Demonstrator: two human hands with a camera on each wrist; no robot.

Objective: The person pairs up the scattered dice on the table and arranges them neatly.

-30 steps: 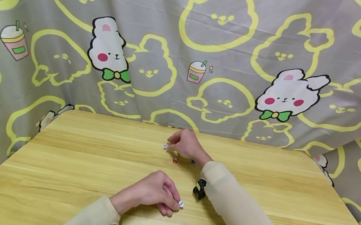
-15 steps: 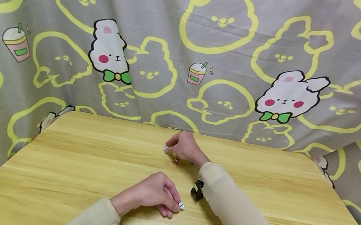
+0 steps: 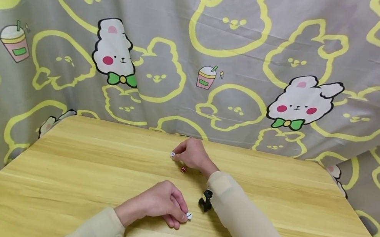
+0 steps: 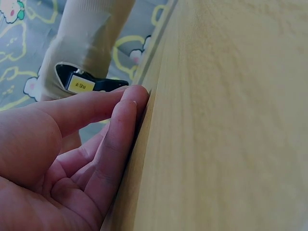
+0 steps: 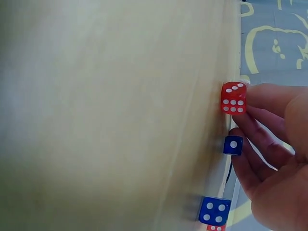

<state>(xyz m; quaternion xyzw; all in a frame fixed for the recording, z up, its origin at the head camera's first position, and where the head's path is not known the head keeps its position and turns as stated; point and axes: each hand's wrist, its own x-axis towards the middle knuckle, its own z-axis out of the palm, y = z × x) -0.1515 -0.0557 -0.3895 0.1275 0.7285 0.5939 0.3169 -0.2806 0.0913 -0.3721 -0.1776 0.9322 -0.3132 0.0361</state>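
At the table's back, my right hand [image 3: 194, 153] reaches far out, its thumb and fingertips pinching a white die [image 3: 172, 155]. A red die [image 3: 183, 169] lies just in front of that hand. In the right wrist view a red die [image 5: 234, 98] hides the pinched one, and two blue dice, a single-dot one [image 5: 233, 145] and a four-dot one [image 5: 215, 211], lie near the fingers. Part of another red face [image 5: 216, 228] shows at the bottom. Nearer the front, my left hand [image 3: 165, 203] pinches a second white die [image 3: 189, 215] at its fingertips; the left wrist view hides it.
The wooden table [image 3: 84, 169] runs back to a grey curtain [image 3: 173, 12] with yellow outlines and white rabbits. My right forearm [image 3: 245, 221] in a beige sleeve crosses the table, with a black wrist camera [image 3: 206, 201] beneath its cuff.
My right hand and forearm have shifted slightly left and toward me, the fingertips closing in on the white die; the blue die by the wrist is now covered. My left hand stays put.
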